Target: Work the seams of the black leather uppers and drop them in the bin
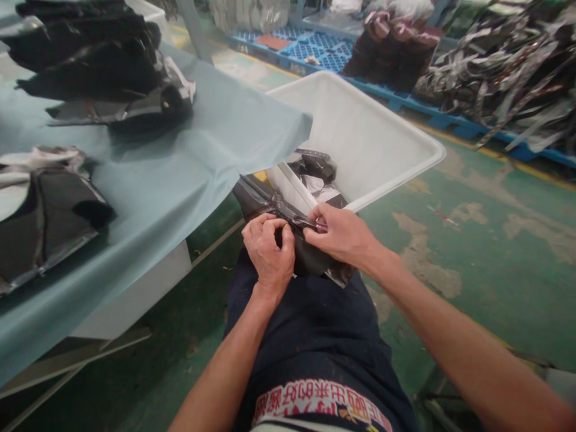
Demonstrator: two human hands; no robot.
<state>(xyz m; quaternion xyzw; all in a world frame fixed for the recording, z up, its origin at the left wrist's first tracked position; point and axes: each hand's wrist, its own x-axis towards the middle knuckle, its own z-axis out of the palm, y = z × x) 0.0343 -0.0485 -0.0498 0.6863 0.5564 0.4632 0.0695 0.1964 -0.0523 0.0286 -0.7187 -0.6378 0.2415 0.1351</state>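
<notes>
A dark, shiny sheet-like piece [256, 198] lies across my lap and reaches up toward the corner of the table. My left hand [270, 249] pinches its upper edge, thumb and fingers curled together. Just to the right, my right hand [339, 234] grips a folded strip of the same edge between thumb and fingers. The two hands are close but apart. Part of the piece hangs below them over my dark trousers [310, 324]. What exactly the piece is, I cannot make out.
Beyond my hands stands a white bin [378, 144] with dark and pale scraps inside. A table with a blue-grey cover [216, 120] at the left bears stacked dark pieces [99, 66] and another dark piece [58, 210]. Blue pallets [315, 45] hold bundles and strips [508, 78].
</notes>
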